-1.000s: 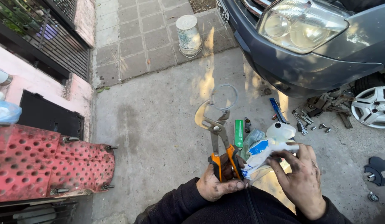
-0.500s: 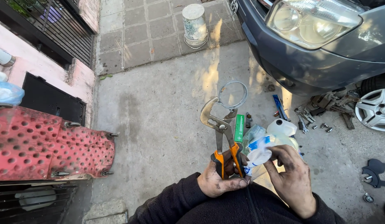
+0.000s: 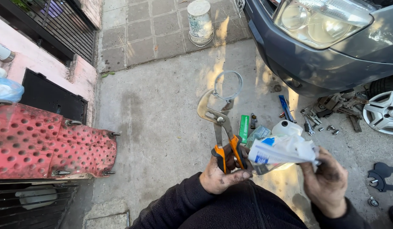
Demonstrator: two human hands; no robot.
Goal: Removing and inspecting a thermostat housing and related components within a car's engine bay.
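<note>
Lower centre: left hand (image 3: pixel 222 176) clamped around orange-handled pliers (image 3: pixel 224 133); right hand (image 3: pixel 327 180) grips a white-and-blue packet (image 3: pixel 281 150), its far end hiding a white bottle (image 3: pixel 287 127). Beyond, a metal ring (image 3: pixel 228 85); car bumper (image 3: pixel 315 63) cropped upper right.

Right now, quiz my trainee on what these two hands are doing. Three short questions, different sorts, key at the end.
1. True or false: the left hand grips orange-handled pliers whose jaws point away from the person.
2. Multiple choice: what hangs at the pliers' jaws? A) a rubber hose B) a round metal hose clamp C) a spark plug
3. Fill the gap: the right hand holds a crumpled white and blue ____.

Key
1. True.
2. B; whether the jaws pinch it tight cannot be told.
3. Packet.
</note>
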